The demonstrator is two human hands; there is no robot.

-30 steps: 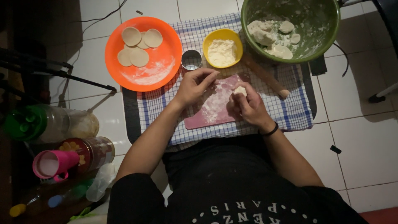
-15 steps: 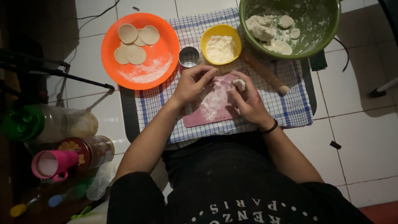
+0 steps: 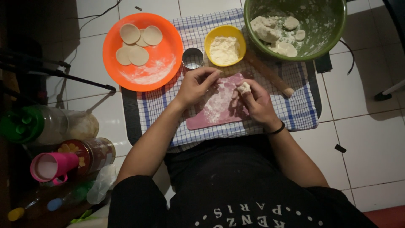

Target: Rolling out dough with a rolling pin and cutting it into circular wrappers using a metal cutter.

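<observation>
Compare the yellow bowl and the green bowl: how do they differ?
The yellow bowl is small and holds loose white flour; the green bowl is far larger, holds dough lumps and has flour-smeared walls. The yellow bowl shows whole on the checked cloth; the green bowl runs off the picture's top edge. Both are round and open.

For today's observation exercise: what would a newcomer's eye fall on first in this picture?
First the bright orange plate at upper left, with four pale dough rounds on it, and the big green bowl of dough lumps at upper right. Between them sits a yellow bowl of flour. At the centre, the right hand holds a small dough piece over a floured pink board, the left hand beside it.
</observation>
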